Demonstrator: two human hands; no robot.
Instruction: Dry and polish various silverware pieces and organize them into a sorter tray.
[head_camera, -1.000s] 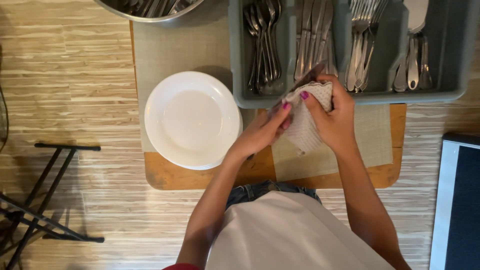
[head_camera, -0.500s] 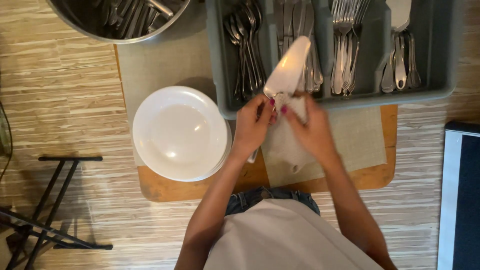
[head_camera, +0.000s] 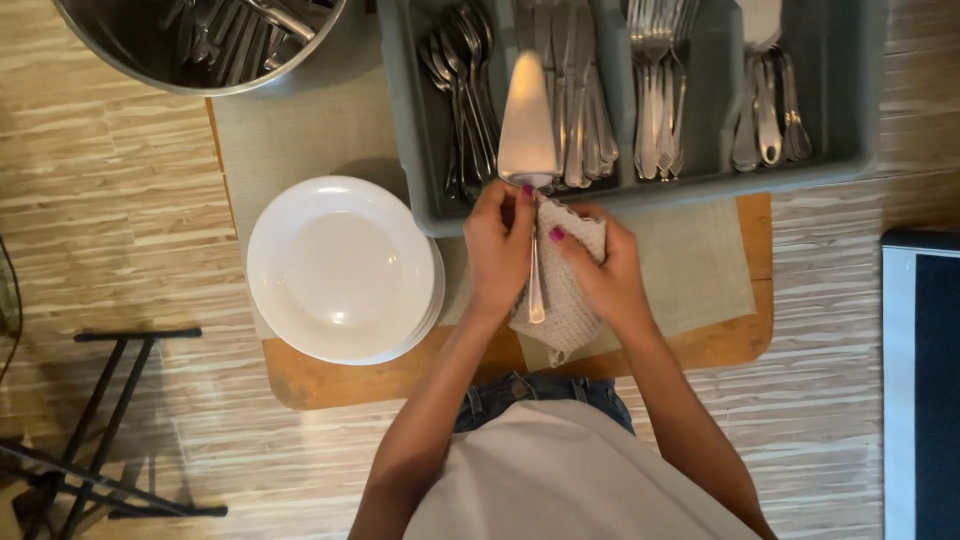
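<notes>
Cake server (head_camera: 527, 125) is upright-ish in front of me, blade over the grey cutlery tray (head_camera: 850, 100), handle running down btwn my hands. My left hand (head_camera: 497, 245) is closed round the neck just below the blade. My right hand (head_camera: 600, 270) grips a grey knit cloth (head_camera: 562, 300), pressed vs the handle. White plates (head_camera: 340, 270) stacked just left, on a mat over a wooden board (head_camera: 740, 335). Steel bowl (head_camera: 130, 60) w/ cutlery top left.

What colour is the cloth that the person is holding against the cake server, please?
The cloth is light beige-grey with a fine woven texture; the head view shows it.
</notes>
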